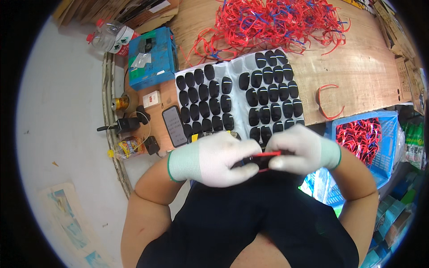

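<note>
Both my hands wear white knitted gloves and meet close to my body at the table's near edge. My left hand (216,158) pinches the left side of a pair of red-framed sunglasses (267,154), while the fingers and thumb of my right hand (297,149) close on its other side. A dark lens shows within the frame; the gloves cover much of the rest. Just beyond my hands lies a white sheet (236,100) bearing rows of dark lenses (262,95), with a gap down its middle. One red glasses frame (319,100) rests alone on the wood to the right.
A tangled heap of red and blue frames (272,27) covers the table's far side. At right, a blue basket (389,147) holds more red glasses. To the left are a phone (173,126), a blue box (154,71), bottles (112,35) and a charger (127,125).
</note>
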Motion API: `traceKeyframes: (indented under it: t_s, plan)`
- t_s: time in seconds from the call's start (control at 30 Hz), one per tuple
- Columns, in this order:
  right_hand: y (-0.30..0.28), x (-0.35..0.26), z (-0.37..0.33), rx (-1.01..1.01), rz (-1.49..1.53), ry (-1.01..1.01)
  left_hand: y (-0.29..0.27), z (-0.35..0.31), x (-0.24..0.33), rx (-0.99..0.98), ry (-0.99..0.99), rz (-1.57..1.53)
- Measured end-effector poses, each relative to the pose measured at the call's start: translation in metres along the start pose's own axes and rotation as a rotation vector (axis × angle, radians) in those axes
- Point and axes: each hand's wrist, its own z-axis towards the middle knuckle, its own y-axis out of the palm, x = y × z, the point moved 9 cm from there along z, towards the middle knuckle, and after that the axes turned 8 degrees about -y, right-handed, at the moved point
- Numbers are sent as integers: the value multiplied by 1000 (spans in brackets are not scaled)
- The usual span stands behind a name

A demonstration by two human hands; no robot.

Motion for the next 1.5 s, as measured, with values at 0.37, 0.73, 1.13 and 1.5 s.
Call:
traceKeyframes:
  t_s: [0.37, 0.73, 1.13, 1.5]
  plan:
    - [21, 4, -12, 471, -19, -154, -142, 59, -236, 365, -615, 712]
    - [24, 23, -25, 704, 663, -70, -99, -6, -142, 757, -260, -351]
    - [30, 16, 12, 544, 30, 33, 6, -10, -89, 347, -97, -1100]
    - [38, 25, -7, 507, 158, 113, 42, 2, -81, 133, -1, -1572]
